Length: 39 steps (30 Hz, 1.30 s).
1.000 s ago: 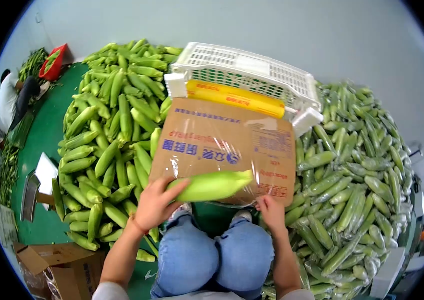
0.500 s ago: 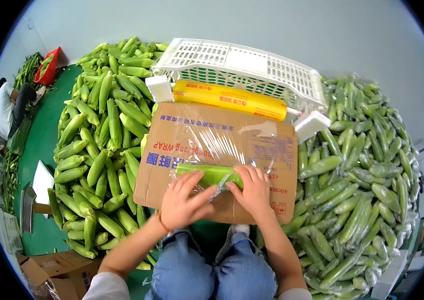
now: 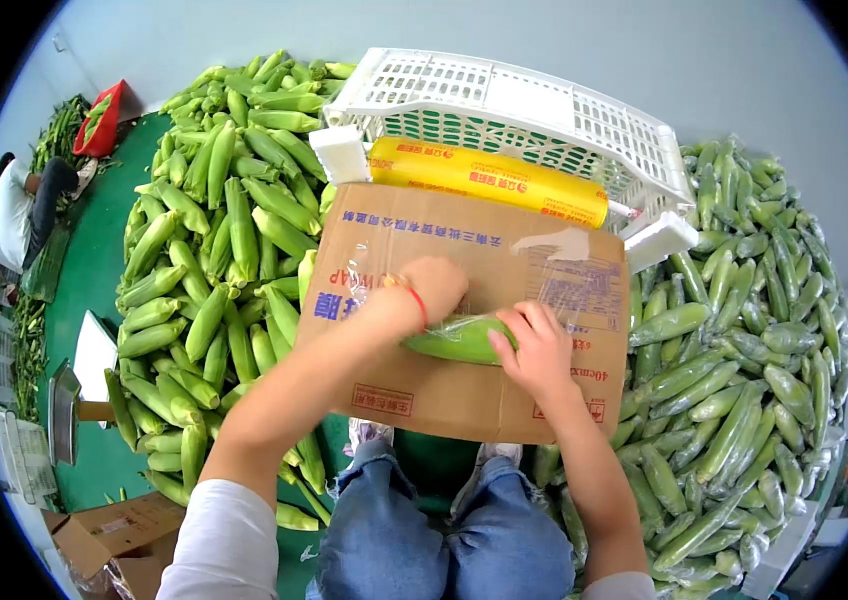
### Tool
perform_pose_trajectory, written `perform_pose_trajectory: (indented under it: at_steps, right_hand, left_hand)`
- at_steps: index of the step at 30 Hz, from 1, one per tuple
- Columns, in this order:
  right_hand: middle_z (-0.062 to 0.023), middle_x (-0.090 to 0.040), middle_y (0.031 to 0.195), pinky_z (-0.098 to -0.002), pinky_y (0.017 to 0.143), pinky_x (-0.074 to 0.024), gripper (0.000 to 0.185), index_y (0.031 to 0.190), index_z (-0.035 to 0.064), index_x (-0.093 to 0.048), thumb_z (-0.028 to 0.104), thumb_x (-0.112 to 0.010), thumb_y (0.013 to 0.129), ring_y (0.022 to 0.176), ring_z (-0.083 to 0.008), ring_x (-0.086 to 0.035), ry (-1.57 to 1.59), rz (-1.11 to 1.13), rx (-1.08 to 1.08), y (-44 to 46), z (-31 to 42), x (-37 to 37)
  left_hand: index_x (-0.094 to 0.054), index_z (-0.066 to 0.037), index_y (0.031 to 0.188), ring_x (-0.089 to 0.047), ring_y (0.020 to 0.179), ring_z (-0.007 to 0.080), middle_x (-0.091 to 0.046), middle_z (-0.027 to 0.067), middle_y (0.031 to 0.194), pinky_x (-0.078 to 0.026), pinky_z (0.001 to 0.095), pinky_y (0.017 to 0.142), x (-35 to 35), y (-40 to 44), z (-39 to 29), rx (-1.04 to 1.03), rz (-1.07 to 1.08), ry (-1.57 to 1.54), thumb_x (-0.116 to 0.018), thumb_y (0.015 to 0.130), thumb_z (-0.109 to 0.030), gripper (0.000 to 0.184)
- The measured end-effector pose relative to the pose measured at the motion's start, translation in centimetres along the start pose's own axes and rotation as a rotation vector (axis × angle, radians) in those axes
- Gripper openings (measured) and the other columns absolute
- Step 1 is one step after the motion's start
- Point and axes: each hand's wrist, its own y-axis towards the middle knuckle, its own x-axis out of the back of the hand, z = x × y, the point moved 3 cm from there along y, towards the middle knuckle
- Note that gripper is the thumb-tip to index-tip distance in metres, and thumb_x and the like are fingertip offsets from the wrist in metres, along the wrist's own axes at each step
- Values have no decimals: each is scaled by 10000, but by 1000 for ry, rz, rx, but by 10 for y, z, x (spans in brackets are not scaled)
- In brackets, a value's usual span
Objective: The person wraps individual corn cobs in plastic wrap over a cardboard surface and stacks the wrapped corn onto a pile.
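Note:
A green ear of corn in its husk (image 3: pixel 459 341) lies across a brown cardboard box (image 3: pixel 464 400), with shiny clear film on it. My right hand (image 3: pixel 541 345) is wrapped over the corn's right end, thumb on the near side. Just beyond the corn's left part, my left hand (image 3: pixel 436 284) is low over the cardboard with its fingers curled in. What those fingers hold, if anything, is hidden. Behind the box, a yellow roll of cling film (image 3: pixel 489 178) sits between two white foam blocks (image 3: pixel 341 153).
Unwrapped corn (image 3: pixel 214 250) is heaped on the left; film-wrapped corn (image 3: pixel 744 340) is piled on the right. A white plastic crate (image 3: pixel 514 100) stands behind the roll. At far left are another person (image 3: pixel 19 210), a red basket (image 3: pixel 104 120) and an open carton (image 3: pixel 119 530).
My left hand has moved from the corn's left end up and right, its fingers now curled. My right hand stays on the corn. The whole view has shifted slightly.

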Motion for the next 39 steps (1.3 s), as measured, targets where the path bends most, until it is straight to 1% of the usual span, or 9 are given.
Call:
perform_pose_trajectory:
  at_steps: [4, 6, 10, 11, 15, 23, 26, 30, 39]
  right_hand:
    - [-109, -610, 859, -428, 610, -521, 261, 908, 93, -668, 341, -589, 892, 724, -321, -626, -114, 384, -182, -1, 9, -1]
    - [-128, -616, 896, -438, 636, -524, 271, 947, 85, -657, 338, -569, 908, 747, -333, -630, -94, 471, -224, -6, 18, 7]
    - [-161, -567, 1132, -400, 776, -510, 489, 1160, 59, -565, 417, -638, 835, 984, -320, -589, -62, 188, 84, 2, 27, 12]
    - [-160, -555, 1156, -385, 790, -504, 546, 1185, 57, -548, 430, -664, 804, 1016, -310, -576, -119, 198, 200, 11, 30, 15]
    - [-108, -560, 1051, -358, 792, -501, 674, 1146, 63, -525, 460, -758, 653, 980, -265, -572, -297, 295, 222, 24, 8, 3]
    - [-88, -565, 985, -406, 867, -465, 617, 1080, 42, -555, 441, -760, 657, 906, -271, -570, -21, 703, 173, -1, 27, 18]
    - [-75, -564, 1004, -425, 903, -438, 625, 1115, 33, -576, 431, -755, 668, 947, -262, -557, -154, 129, 368, 13, 25, 22]
    - [-82, -591, 982, -441, 826, -479, 615, 1107, 59, -576, 426, -764, 651, 946, -247, -588, -262, 211, 355, 41, -3, -8]
    - [-134, -652, 913, -443, 680, -527, 595, 1158, 58, -540, 432, -731, 736, 833, -315, -657, 160, 1285, 117, -36, 53, 61]
  left_hand:
    - [-593, -27, 961, -668, 669, 341, -652, 172, 733, -529, 447, 571, 16, -73, -56, 68, -148, -112, -602, 841, -262, 264]
    - [-502, 26, 1258, -524, 1173, 404, -513, 276, 1267, -417, 482, 995, 2, -112, -70, -23, -302, -213, -588, 867, -393, 579]
    - [-419, 8, 1368, -330, 1345, 419, -336, 249, 1456, -255, 512, 1113, 6, -82, -47, 53, -324, -76, -554, 888, -419, 657]
    - [-534, -13, 1237, -481, 1210, 395, -513, 242, 1275, -392, 482, 1014, 14, -62, -37, 72, -579, 9, -540, 901, -342, 470]
    - [-569, -53, 812, -596, 684, 312, -567, 129, 723, -490, 421, 605, 9, -15, -20, -13, -530, -186, -565, 872, -176, 137]
    - [-437, 89, 1312, -495, 1230, 365, -496, 275, 1307, -378, 439, 1056, 6, -105, -75, -50, -305, -170, -607, 851, -391, 687]
    - [-340, 109, 1370, -375, 1334, 370, -375, 293, 1409, -325, 423, 1097, 1, -47, -30, -48, -341, -108, -609, 847, -359, 752]
    - [-256, 147, 1390, -285, 1376, 399, -267, 334, 1454, -284, 382, 1127, 11, 47, 13, -28, 0, 55, -593, 848, -242, 748]
    - [-344, 71, 1383, -370, 1329, 387, -274, 291, 1471, -360, 385, 1078, 29, 53, 10, -4, 182, -118, -706, 762, -384, 851]
